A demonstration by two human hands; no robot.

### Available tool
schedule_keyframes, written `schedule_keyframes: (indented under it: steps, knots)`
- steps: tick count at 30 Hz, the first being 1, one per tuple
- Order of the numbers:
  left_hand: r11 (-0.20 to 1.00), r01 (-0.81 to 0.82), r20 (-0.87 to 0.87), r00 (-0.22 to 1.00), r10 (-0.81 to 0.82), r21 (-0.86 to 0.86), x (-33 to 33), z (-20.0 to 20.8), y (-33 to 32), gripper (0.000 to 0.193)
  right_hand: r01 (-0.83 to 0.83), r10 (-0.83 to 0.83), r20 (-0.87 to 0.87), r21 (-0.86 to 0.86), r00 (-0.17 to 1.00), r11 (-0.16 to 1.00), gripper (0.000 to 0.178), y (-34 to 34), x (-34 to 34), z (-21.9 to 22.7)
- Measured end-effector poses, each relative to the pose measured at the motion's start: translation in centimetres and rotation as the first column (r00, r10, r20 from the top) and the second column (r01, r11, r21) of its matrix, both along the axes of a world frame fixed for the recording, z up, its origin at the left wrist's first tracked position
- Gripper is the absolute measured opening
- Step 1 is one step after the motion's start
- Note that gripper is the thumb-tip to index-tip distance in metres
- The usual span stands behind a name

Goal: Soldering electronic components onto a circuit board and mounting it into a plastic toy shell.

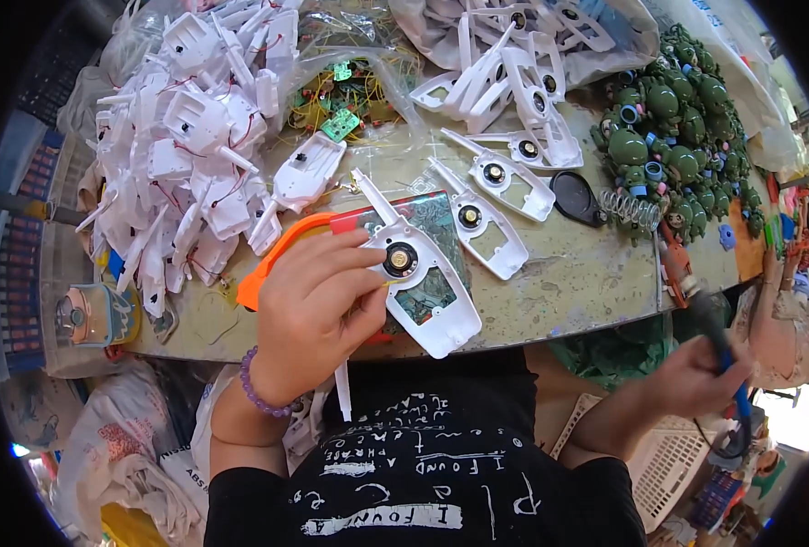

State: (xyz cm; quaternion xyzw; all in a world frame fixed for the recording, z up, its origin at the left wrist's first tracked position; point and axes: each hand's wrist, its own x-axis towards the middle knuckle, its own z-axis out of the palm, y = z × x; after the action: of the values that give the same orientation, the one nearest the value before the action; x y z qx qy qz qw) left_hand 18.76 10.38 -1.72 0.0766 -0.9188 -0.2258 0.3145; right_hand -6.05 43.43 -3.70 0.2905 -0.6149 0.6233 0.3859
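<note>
In front of me a white plastic housing [444, 321] with a long narrow handle and a round black speaker [400, 260] lies over a book-like board [435, 219]. My left hand [318, 296] is closed in a pinch at the speaker's left edge. A thin yellowish strand shows by its fingertips, but what they grip is mostly hidden. Below that hand, a white tapered piece [343, 392] hangs past the table edge. Off to the right, my right hand [701, 376] wraps round a soldering iron [713, 319], blurred by motion, with a blue part at its grip.
White housings with red wires [195, 137] pile up at left. Green circuit boards [339, 123] lie in a bag at back. More speaker housings [498, 175] stand right of centre. An iron-holder coil [631, 211] sits by dark green figures [664, 100]. Another person's arm [788, 319] is far right.
</note>
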Motion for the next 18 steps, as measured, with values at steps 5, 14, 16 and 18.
schedule_keyframes:
  steps: [5,14,16,18]
  knots:
    - [0.999,-0.031,0.059,0.998,0.03,0.012,-0.4,-0.2,0.2,0.011,-0.597,0.619,-0.166,0.168,0.767,0.785,0.029,-8.6,7.7,0.6]
    - [0.997,-0.068,0.123,0.99,0.063,0.042,-0.5,-0.3,0.7,0.01,-0.708,0.765,-0.115,0.313,0.634,0.634,0.026,-11.6,9.5,0.4]
    - [0.997,-0.068,0.123,0.991,0.061,0.048,-0.4,-0.3,0.7,0.01,-0.739,0.798,-0.07,0.338,0.598,0.583,0.024,-12.1,9.5,0.6]
    - [0.997,-0.064,0.122,0.991,0.058,0.051,-0.4,-0.2,0.7,0.01,-0.741,0.805,-0.067,0.352,0.589,0.571,0.024,-12.4,9.5,0.6]
